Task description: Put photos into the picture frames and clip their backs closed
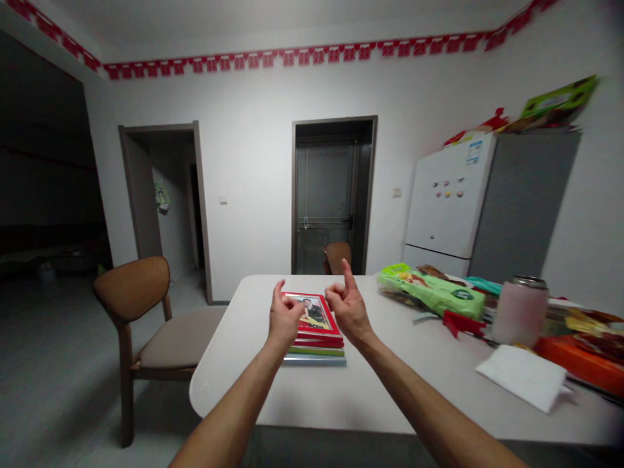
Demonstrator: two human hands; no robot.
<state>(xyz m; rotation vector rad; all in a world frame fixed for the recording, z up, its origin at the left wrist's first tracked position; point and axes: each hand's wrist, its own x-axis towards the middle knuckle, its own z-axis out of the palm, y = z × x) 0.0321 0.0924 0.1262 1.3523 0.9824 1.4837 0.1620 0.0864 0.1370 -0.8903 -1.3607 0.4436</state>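
Note:
Both my hands are raised above a small stack of books (319,339) on the white table (390,396). The top book has a red cover with a picture of a person; green and pale blue edges show below it. My left hand (284,316) is at the stack's left side, its fingers curled in and one digit pointing up. On the right side, my right hand (350,311) has one finger straight up and the others folded. Nothing shows in either hand. The hands are apart and partly cover the stack.
A green soft pack (431,291), a pink jar (520,312), a folded white tissue (521,377) and an orange box (580,361) crowd the table's right side. A wooden chair (131,289) stands at the left. A white fridge (446,195) is behind at the right.

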